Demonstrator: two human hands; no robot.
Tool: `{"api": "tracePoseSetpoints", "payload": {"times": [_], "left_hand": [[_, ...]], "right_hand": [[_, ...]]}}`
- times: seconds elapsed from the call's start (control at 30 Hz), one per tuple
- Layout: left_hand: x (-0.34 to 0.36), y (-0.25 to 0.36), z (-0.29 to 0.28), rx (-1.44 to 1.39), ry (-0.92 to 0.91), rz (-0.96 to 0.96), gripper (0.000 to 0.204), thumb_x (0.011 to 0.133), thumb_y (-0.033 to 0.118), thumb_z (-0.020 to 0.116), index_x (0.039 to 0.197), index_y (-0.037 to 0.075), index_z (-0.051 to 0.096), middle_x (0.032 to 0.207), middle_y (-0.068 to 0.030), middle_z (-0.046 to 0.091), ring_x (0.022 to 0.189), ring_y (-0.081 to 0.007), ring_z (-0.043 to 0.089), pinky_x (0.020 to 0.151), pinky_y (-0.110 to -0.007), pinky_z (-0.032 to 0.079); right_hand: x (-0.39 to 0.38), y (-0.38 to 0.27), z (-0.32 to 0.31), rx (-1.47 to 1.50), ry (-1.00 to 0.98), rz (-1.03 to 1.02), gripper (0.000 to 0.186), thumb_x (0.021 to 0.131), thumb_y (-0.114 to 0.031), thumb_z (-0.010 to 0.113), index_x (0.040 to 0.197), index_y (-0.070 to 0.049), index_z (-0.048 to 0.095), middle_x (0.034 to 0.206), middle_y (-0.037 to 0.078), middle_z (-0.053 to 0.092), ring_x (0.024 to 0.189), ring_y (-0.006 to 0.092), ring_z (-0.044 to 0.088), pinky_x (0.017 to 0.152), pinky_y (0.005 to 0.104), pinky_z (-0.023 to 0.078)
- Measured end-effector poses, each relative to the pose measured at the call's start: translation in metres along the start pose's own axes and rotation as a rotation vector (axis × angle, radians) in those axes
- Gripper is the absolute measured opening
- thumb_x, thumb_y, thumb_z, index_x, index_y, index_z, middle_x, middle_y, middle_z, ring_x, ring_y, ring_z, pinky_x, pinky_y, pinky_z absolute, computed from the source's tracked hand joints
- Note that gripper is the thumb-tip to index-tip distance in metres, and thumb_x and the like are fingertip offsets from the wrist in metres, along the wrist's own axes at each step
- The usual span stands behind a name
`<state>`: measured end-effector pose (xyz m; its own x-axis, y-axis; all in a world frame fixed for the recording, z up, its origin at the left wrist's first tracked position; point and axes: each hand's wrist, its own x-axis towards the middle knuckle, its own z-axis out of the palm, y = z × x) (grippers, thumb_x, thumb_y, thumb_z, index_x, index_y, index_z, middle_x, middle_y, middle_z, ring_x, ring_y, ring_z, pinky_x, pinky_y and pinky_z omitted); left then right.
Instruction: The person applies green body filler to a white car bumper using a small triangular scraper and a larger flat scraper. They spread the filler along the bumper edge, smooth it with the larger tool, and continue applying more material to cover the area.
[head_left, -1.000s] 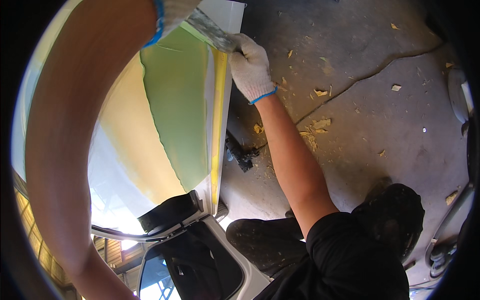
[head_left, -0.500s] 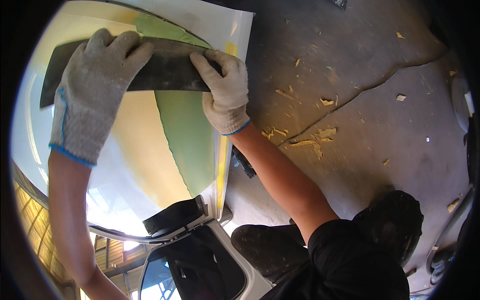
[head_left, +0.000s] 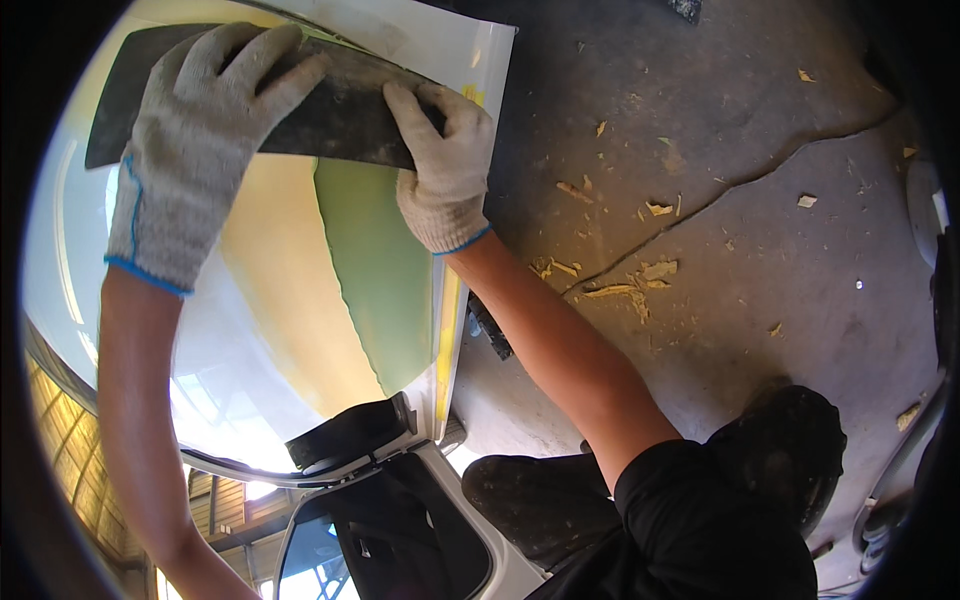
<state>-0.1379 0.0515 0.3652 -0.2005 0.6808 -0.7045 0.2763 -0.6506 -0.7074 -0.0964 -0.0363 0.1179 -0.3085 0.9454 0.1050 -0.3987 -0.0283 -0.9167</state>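
Note:
Both of my hands wear whitish knit gloves with blue cuffs. My left hand is wrapped over the left part of a wide, dark flexible spreader, its fingers curled over the far edge. At the spreader's right end, my right hand grips it between thumb and fingers. The spreader lies across a curved vehicle panel and is slightly bowed. Nearer to me, a smooth band of green body filler with a ragged left border covers part of the panel. Beside it runs a tan-yellow patch.
Yellow masking tape follows the panel's right edge. A black trim piece and a dark-framed window are close by. On the grey floor lie yellowish scraps and a long dark line, perhaps a crack or cord.
Both hands have carried the spreader farther away along the panel. More of the green filler's near part shows, while the green beyond the spreader is now mostly covered.

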Motion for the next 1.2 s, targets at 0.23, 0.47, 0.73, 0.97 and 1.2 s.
{"api": "tracePoseSetpoints", "payload": {"times": [0.23,0.47,0.73,0.97,1.2], "left_hand": [[-0.031,0.064,-0.008,-0.18,-0.016,-0.166,0.052,0.08,0.013,0.072,0.129,0.029,0.07,0.134,0.0035,0.06,0.121,-0.0203,0.059,0.101,-0.04,0.057],[-0.011,0.036,-0.021,0.003,-0.007,-0.059,0.064,0.081,0.011,0.071,0.141,0.031,0.061,0.136,0.0018,0.061,0.12,-0.0212,0.062,0.098,-0.037,0.059],[-0.002,0.017,0.01,-0.005,-0.011,0.005,0.063,0.08,0.014,0.073,0.139,0.033,0.064,0.135,0.0032,0.064,0.117,-0.0216,0.065,0.097,-0.038,0.06],[-0.073,0.099,-0.011,-0.136,-0.057,-0.228,0.052,0.083,0.017,0.068,0.13,0.038,0.069,0.129,0.008,0.06,0.115,-0.0171,0.059,0.096,-0.038,0.057],[-0.063,0.104,-0.028,-0.2,0.031,-0.239,0.049,0.077,0.013,0.072,0.122,0.033,0.073,0.13,0.0085,0.058,0.114,-0.0173,0.061,0.092,-0.034,0.06]], "right_hand": [[-0.048,0.013,-0.002,0.054,-0.202,0.078,0.07,0.07,0.012,0.062,0.131,-0.02,0.071,0.119,0.012,0.063,0.111,0.0357,0.057,0.095,0.0464,0.047],[-0.025,0.012,-0.009,-0.015,-0.044,-0.012,0.07,0.068,0.01,0.062,0.131,-0.02,0.072,0.115,0.013,0.065,0.108,0.0373,0.059,0.093,0.0479,0.05],[-0.026,0.01,0.015,0.068,-0.053,0.063,0.076,0.068,0.015,0.059,0.133,-0.022,0.07,0.125,0.013,0.059,0.117,0.037,0.053,0.098,0.0482,0.047],[-0.107,0.009,0.011,0.013,-0.166,-0.042,0.067,0.072,0.01,0.065,0.132,-0.016,0.072,0.12,0.014,0.061,0.114,0.0355,0.056,0.097,0.0437,0.049],[-0.094,0.01,-0.032,-0.008,-0.238,-0.031,0.06,0.074,0.005,0.067,0.128,-0.018,0.075,0.124,0.014,0.061,0.116,0.0353,0.054,0.101,0.0448,0.048]]}}
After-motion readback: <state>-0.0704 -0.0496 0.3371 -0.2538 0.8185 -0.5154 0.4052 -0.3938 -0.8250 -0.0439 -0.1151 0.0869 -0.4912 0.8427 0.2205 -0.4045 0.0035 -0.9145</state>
